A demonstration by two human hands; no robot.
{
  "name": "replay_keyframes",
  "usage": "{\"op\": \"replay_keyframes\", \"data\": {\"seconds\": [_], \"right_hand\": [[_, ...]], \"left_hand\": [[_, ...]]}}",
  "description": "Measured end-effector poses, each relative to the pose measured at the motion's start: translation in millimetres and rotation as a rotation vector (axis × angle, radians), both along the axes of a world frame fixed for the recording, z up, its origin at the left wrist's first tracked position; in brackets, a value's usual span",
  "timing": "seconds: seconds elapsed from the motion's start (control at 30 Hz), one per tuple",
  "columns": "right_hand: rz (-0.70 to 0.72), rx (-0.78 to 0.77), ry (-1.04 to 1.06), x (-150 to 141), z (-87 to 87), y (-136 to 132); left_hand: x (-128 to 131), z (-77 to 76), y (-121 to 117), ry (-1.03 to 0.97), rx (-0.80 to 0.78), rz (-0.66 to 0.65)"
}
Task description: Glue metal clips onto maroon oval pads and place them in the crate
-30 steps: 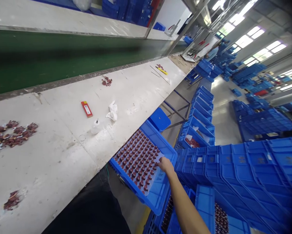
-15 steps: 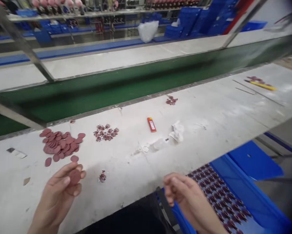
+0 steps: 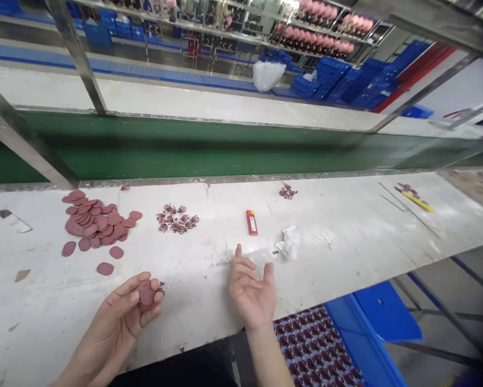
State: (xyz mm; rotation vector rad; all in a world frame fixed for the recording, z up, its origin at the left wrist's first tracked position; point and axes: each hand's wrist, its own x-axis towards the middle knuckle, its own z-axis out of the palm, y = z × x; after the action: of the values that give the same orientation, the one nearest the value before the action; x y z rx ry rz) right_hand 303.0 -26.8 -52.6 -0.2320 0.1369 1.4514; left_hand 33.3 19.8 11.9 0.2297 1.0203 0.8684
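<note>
My left hand is curled at the bench's front edge, pinching a flat dusky-red disc between thumb and fingers. A small dark-red part is partly hidden behind those fingertips. Beyond it lies a loose pile of similar discs, with a ring of small red parts to its right. My right hand lies palm up with its fingers apart, holding nothing. It is nearest a clear plastic bottle, with a red lighter and a crumpled white cloth just beyond.
A blue crate holding rows of dark-red parts sits below the bench's front edge at lower right. A green conveyor belt runs behind the white bench. A yellow-handled tool lies at the far right.
The view has swung left from the crates to face the bench. My right hand has left the crate and opened over the bench. My left hand still holds the disc.
</note>
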Motion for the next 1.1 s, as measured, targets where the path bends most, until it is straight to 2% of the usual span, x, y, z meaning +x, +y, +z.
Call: {"op": "replay_keyframes", "data": {"seconds": [0.13, 0.27, 0.37, 0.43, 0.57, 0.63, 0.77, 1.0, 1.1], "right_hand": [[-0.014, 0.024, -0.055, 16, 3.8, 17], [0.000, -0.020, -0.156, 11, 25.2, 24], [0.018, -0.083, -0.275, -20, 48.4, 14], [0.008, -0.138, -0.457, -49, 63.9, 3], [-0.133, -0.336, -0.969, -99, 89.2, -16], [-0.210, -0.365, -1.116, -114, 95.8, -20], [-0.256, -0.312, -1.278, -125, 96.2, -18], [-0.284, -0.290, -1.445, -119, 86.2, -17], [-0.352, -0.270, -1.512, -116, 81.9, -17]], "left_hand": [[6, -3.3, -7, 0.037, 0.018, -0.077], [13, -5.0, -16, -0.019, 0.003, -0.126], [19, -4.5, -19, -0.089, -0.026, -0.129], [22, -2.2, -21, -0.142, -0.061, -0.109], [24, 4.9, -23, -0.270, -0.148, -0.058], [24, 6.9, -24, -0.310, -0.146, -0.050], [24, 5.4, -27, -0.359, -0.109, -0.087], [24, 4.2, -29, -0.411, -0.068, -0.136], [25, 2.5, -30, -0.430, -0.050, -0.135]]}}
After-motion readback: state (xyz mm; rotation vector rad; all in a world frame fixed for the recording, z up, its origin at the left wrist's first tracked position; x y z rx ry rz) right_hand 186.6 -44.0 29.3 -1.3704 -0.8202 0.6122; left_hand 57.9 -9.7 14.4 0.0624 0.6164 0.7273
